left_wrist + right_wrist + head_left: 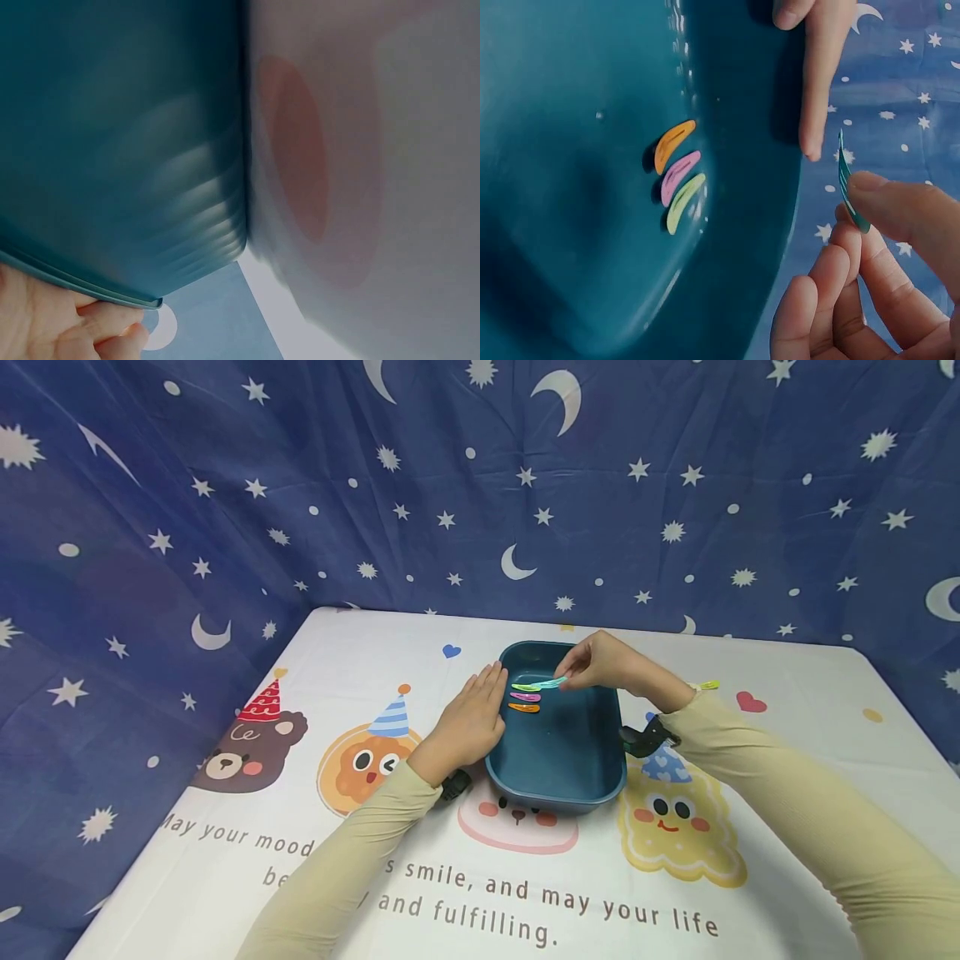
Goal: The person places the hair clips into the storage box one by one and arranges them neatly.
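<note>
My right hand (pixel 602 662) pinches a teal snap hair clip (pixel 847 187) between thumb and fingertips, above the far part of a dark teal plastic tub (pixel 558 752). On the tub's floor, close to its left wall, an orange hair clip (pixel 674 145), a pink hair clip (pixel 680 178) and a light green hair clip (pixel 685 203) lie in a row. My left hand (pixel 471 714) rests against the tub's left rim with its fingers stretched out along it. In the left wrist view, the fingers (pixel 105 322) touch that rim from outside.
A yellow-green hair clip (pixel 708 685) lies on the table to the right of the tub, partly behind the right wrist. The white printed tablecloth (pixel 420 893) spreads under everything, and a blue starry curtain (pixel 450 460) hangs behind and to the left.
</note>
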`<action>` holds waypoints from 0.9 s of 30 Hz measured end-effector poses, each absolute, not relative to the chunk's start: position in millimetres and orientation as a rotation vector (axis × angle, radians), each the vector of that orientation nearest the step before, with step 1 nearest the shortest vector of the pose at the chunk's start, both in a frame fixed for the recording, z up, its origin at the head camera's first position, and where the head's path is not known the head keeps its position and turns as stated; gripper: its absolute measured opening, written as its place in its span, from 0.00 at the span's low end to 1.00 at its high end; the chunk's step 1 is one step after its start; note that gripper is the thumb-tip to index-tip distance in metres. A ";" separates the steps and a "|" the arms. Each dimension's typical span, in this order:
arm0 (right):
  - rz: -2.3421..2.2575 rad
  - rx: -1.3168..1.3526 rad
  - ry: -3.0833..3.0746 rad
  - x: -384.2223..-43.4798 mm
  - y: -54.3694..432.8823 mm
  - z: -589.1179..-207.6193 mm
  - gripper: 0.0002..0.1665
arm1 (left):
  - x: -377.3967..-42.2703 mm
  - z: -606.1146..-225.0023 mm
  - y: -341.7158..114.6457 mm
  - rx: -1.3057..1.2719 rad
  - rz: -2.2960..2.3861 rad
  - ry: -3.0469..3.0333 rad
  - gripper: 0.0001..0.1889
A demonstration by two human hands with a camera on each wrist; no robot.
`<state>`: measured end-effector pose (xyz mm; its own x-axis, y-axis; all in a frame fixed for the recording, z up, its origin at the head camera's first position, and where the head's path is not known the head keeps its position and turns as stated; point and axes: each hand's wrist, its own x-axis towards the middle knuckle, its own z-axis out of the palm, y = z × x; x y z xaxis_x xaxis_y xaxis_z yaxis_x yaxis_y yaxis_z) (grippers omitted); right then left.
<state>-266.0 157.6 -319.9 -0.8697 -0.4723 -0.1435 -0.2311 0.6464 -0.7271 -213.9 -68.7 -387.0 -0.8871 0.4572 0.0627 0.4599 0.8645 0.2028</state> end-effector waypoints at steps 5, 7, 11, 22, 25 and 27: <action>-1.082 -0.544 2.553 -267.2 149.9 -328.9 0.10 | -212.6 -387.2 -68.9 -0.737 -0.378 -3.024 0.32; -1.090 -0.544 2.547 -267.9 147.1 -332.5 0.10 | -214.6 -389.8 -68.8 -0.731 -0.366 -3.026 0.32; -1.093 -0.528 2.543 -268.0 140.2 -337.9 0.10 | -215.9 -389.9 -68.6 -0.730 -0.320 -3.043 0.33; -1.097 -0.464 2.562 -270.0 128.0 -352.9 0.10 | -214.3 -386.9 -69.0 -0.742 -0.306 -3.046 0.32; -1.127 -0.463 2.548 -270.2 125.2 -356.4 0.10 | -214.3 -386.9 -69.3 -0.747 -0.303 -3.044 0.32; -1.134 -0.458 2.544 -270.4 123.6 -358.9 0.10 | -214.3 -386.8 -69.4 -0.750 -0.300 -3.042 0.32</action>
